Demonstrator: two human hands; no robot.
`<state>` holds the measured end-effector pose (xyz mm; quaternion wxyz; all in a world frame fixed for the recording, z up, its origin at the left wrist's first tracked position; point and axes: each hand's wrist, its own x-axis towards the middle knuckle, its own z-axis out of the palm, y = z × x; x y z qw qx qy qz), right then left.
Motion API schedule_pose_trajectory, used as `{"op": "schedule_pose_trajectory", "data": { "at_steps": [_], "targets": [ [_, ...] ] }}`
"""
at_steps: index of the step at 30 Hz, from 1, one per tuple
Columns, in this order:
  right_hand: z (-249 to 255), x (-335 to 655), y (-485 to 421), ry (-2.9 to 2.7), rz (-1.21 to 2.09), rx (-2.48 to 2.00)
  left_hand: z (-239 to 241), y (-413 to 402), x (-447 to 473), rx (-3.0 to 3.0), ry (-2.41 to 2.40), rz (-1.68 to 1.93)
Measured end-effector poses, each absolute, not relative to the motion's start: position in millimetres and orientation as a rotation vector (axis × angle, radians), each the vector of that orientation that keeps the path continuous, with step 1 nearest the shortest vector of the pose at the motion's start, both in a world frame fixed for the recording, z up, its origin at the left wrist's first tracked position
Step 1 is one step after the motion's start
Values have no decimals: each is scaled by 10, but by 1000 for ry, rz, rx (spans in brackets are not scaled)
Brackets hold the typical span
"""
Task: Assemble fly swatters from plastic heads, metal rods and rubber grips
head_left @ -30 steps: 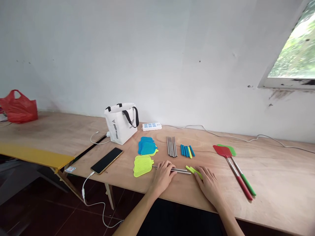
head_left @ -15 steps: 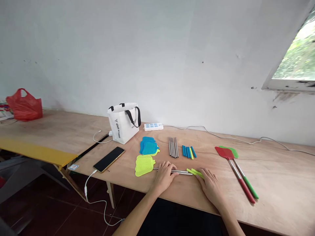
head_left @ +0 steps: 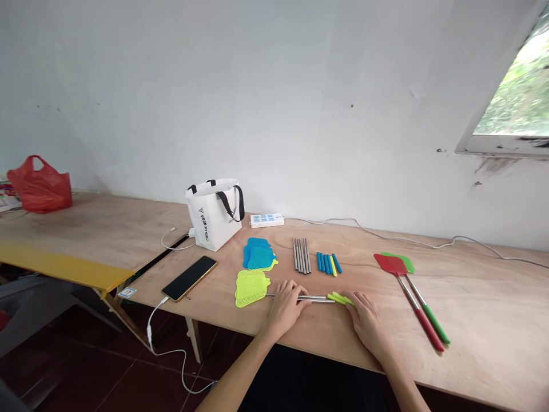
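My left hand (head_left: 288, 306) is closed over thin silver metal tubes (head_left: 319, 298) lying on the table. Left of it are yellow-green perforated fly swatter heads (head_left: 251, 289), one tube reaching toward them. My right hand (head_left: 366, 316) has its fingers on two yellow-green handle sleeves (head_left: 341, 298), whose left ends lie close to the tube ends. Whether the sleeves and tubes touch is hard to tell. Farther back lie blue swatter heads (head_left: 259, 256), a row of several metal tubes (head_left: 302, 256), and blue sleeves (head_left: 325, 262) with a yellow one (head_left: 333, 266) among them.
At right lie a red fly swatter (head_left: 418, 312) and a green one (head_left: 433, 320). A phone (head_left: 190, 278) on a cable is at left, near a white bag (head_left: 214, 220) and a power strip (head_left: 266, 220). A red plastic bag (head_left: 40, 186) sits on the other table.
The yellow-green sleeves and my right hand have shifted slightly right, so the sleeves overlap the tube ends less. My left hand stays on the tubes.
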<state>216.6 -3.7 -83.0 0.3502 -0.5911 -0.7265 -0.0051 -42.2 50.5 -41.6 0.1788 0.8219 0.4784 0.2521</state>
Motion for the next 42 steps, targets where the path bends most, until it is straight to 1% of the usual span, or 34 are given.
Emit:
{"op": "schedule_pose_trajectory", "data": {
  "at_steps": [14, 22, 30, 42],
  "targets": [
    [-814, 2163, -60, -1851, -39, -1625, -464, 491, -415, 2402, 1275, 760],
    [-759, 2158, -72, -1812, -35, -1575, -432, 491, -429, 2362, 1323, 777],
    [-737, 2124, -69, -1951, 26, -1419, -435, 503, -427, 2353, 1336, 790],
    [-678, 2031, -106, -2095, 15, -1394, -465, 501, -427, 2368, 1239, 788]
  ]
}}
